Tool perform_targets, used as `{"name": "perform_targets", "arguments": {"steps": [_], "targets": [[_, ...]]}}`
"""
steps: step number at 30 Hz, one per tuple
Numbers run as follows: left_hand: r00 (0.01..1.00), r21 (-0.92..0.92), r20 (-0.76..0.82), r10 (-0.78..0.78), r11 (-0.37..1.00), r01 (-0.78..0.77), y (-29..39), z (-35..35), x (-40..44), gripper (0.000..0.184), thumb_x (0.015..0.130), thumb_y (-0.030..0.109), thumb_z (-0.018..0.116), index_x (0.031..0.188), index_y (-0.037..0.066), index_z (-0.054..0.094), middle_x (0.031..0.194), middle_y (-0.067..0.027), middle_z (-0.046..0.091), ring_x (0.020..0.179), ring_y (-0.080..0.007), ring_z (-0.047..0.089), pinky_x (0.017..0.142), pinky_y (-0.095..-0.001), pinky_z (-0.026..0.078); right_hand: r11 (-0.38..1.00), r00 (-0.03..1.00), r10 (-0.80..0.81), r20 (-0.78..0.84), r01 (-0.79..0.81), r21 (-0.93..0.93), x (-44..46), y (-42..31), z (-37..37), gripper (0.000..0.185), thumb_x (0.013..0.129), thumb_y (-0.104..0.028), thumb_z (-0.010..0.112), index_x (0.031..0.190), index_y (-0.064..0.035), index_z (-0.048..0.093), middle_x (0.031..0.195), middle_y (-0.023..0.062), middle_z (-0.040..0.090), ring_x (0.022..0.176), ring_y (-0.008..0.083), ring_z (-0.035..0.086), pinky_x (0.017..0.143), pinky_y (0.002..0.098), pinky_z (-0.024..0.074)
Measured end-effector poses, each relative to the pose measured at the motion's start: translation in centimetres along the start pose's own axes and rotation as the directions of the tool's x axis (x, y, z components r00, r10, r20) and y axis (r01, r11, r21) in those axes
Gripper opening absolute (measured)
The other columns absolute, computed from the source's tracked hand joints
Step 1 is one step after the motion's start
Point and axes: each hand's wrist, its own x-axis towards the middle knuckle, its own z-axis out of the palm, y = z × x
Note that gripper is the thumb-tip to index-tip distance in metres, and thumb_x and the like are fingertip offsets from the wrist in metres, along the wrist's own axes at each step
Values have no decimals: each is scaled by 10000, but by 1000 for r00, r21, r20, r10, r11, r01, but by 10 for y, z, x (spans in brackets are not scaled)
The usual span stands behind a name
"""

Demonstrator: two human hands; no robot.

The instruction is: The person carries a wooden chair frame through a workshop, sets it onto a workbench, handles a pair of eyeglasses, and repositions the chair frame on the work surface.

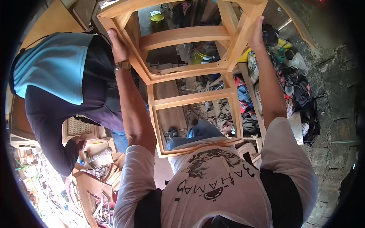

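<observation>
A bare wooden chair frame (186,71) is held up in front of my body, with open rectangles where the seat and back would be. My left hand (117,45), below which a wristwatch (122,66) shows, grips the left upper side of the frame. Its thumb lies along the wood and the other fingers are hidden. On the opposite side, my right hand (257,35) is closed against the frame's right upper edge, its fingers mostly out of sight. The lower rectangle of the frame (197,151) is close to my shirt.
A person in a blue and dark top (57,64) bends over at the left, beside a woven cane panel (78,127). Wood scraps (213,110) litter the floor. Heaped clothes and bags (296,87) lie at the right, near a rough wall (336,114). A wooden box (93,184) holds tools.
</observation>
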Motion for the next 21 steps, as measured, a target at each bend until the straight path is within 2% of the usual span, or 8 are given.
{"name": "perform_targets", "arguments": {"steps": [3, 6, 9, 12, 13, 14, 16, 21], "targets": [[1000, 69, 10, -4, 998, 3, -17, 1, 17, 862, 911, 737, 402, 1420, 42, 436, 1349, -103, 527, 1196, -234, 513, 1042, -350, 390, 1000, 1000, 5, 1, -5, 17, 17, 20, -2, 876, 911, -760, 336, 1498, -110, 328, 1476, 59, 414, 1332, 227, 404, 1118, 372, 311], [993, 199, -75, 86, 978, -70, -21, 14, 24, 873, 899, 754, 400, 1416, 52, 444, 1324, -103, 542, 1172, -227, 527, 1025, -343, 407, 999, 1000, 20, 5, -20, 47, 37, 46, -4, 897, 901, -777, 324, 1504, -113, 317, 1488, 65, 401, 1345, 229, 394, 1126, 371, 303], [994, 210, -107, 36, 978, -13, -18, 30, 23, 858, 886, 776, 383, 1351, 62, 490, 1185, -123, 615, 1042, -245, 598, 947, -369, 471, 993, 995, 93, 35, -95, 76, 51, 70, -11, 905, 899, -783, 309, 1509, -115, 306, 1500, 71, 385, 1361, 234, 379, 1138, 374, 287], [999, 64, 12, 34, 997, -34, -25, 38, 25, 832, 876, 788, 375, 1246, 59, 532, 1010, -139, 656, 886, -268, 640, 837, -400, 517, 993, 993, 67, 94, -76, 90, 71, 93, -13, 910, 900, -783, 299, 1509, -106, 302, 1505, 76, 379, 1367, 237, 372, 1143, 377, 279], [996, 81, 15, 84, 993, -85, -26, 41, 26, 818, 871, 793, 370, 1189, 58, 533, 900, -152, 658, 784, -296, 647, 758, -418, 531, 992, 992, 68, 103, -79, 98, 74, 93, -9, 910, 903, -781, 295, 1507, -100, 305, 1504, 77, 382, 1365, 236, 374, 1141, 376, 281], [992, 66, -4, 123, 990, -123, -27, 43, 35, 822, 872, 793, 365, 1207, 59, 519, 905, -150, 656, 798, -292, 645, 767, -416, 528, 991, 991, 69, 113, -82, 107, 77, 91, -5, 911, 905, -780, 291, 1505, -94, 308, 1502, 78, 384, 1362, 236, 377, 1139, 376, 283], [997, 77, 27, 68, 995, -70, -28, 36, 42, 829, 878, 792, 350, 1238, 62, 502, 940, -148, 653, 805, -292, 642, 774, -417, 527, 989, 988, 71, 134, -87, 120, 89, 94, 0, 895, 909, -774, 291, 1493, -96, 322, 1464, 77, 403, 1324, 230, 395, 1105, 373, 302], [986, 169, -6, 164, 972, -161, -26, 62, 54, 818, 903, 773, 308, 1264, 63, 496, 1002, -137, 646, 821, -288, 640, 782, -418, 525, 984, 977, 71, 201, -102, 148, 121, 119, 4, 858, 920, -759, 289, 1464, -99, 359, 1368, 75, 451, 1230, 217, 442, 1019, 366, 349]]}}
